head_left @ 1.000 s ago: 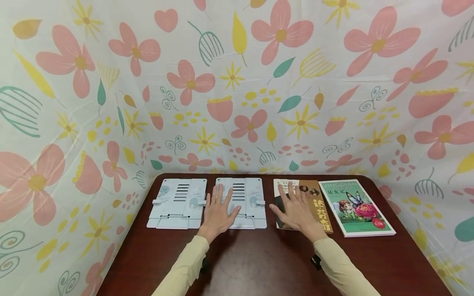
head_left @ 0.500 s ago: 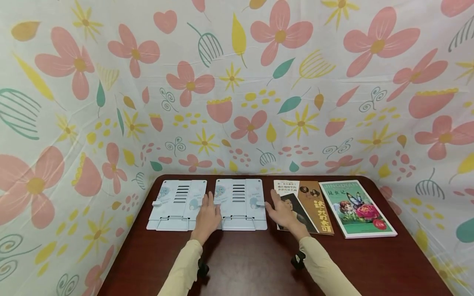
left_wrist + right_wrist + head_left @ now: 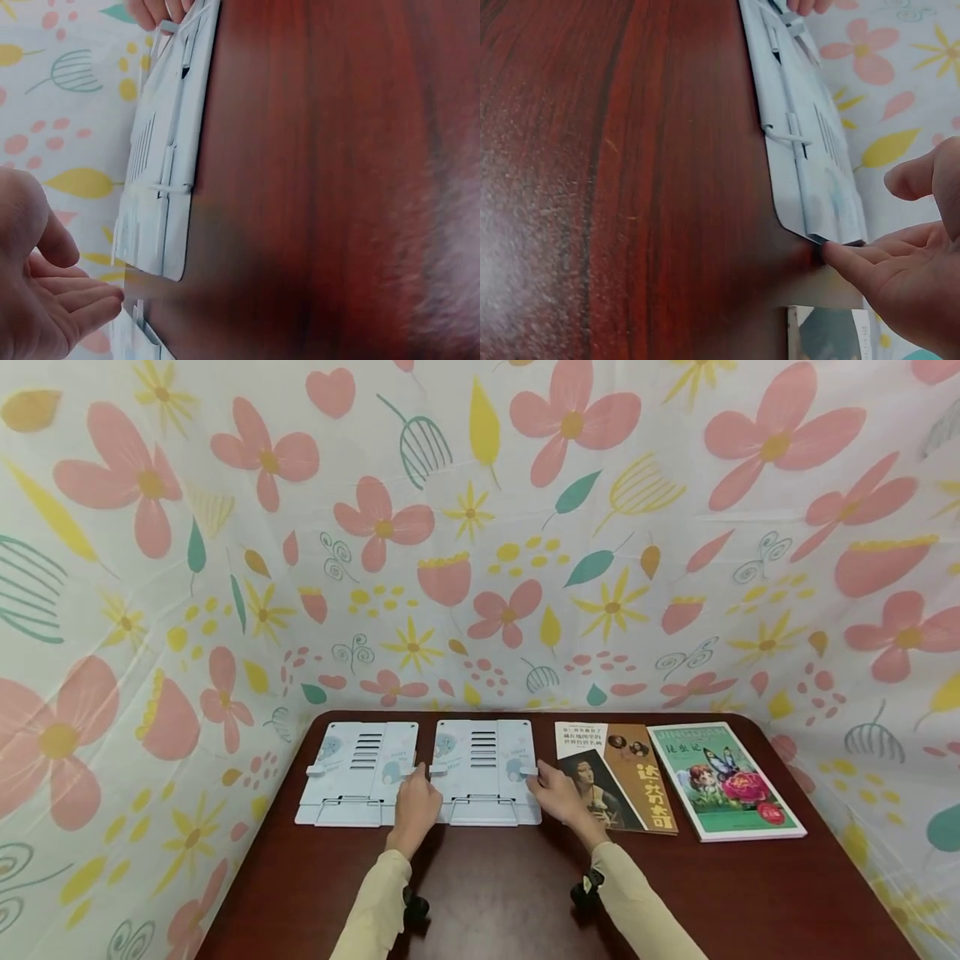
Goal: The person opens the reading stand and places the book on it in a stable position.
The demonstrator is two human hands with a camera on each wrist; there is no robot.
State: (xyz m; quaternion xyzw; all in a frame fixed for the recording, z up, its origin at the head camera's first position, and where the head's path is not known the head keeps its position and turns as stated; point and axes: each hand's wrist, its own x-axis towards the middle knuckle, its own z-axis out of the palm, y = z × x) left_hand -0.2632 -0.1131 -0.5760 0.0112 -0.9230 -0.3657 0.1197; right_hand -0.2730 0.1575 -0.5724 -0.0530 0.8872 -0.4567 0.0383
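Two pale blue-white book stands lie folded flat side by side on the table, each with dark slots, a wire bracket and small side clips. My left hand (image 3: 417,802) is at the left edge of the right-hand book stand (image 3: 483,785), in the gap beside the left-hand book stand (image 3: 358,783). Its thumb stands apart from the bent fingers (image 3: 86,300) in the left wrist view. My right hand (image 3: 558,793) is at the opposite edge. In the right wrist view its fingertips (image 3: 840,255) meet the stand's edge, thumb raised clear of the surface.
A brown-and-white book (image 3: 626,760) with a painted portrait lies right of the stands, partly under my right hand. Beside it is a green book (image 3: 723,785) with a butterfly cover. Flowered cloth (image 3: 480,527) rises behind the dark red table (image 3: 495,893).
Both hands have left their spread pose over the stand and brown book. They have moved to the two sides of the right-hand book stand, fingers now more bent.
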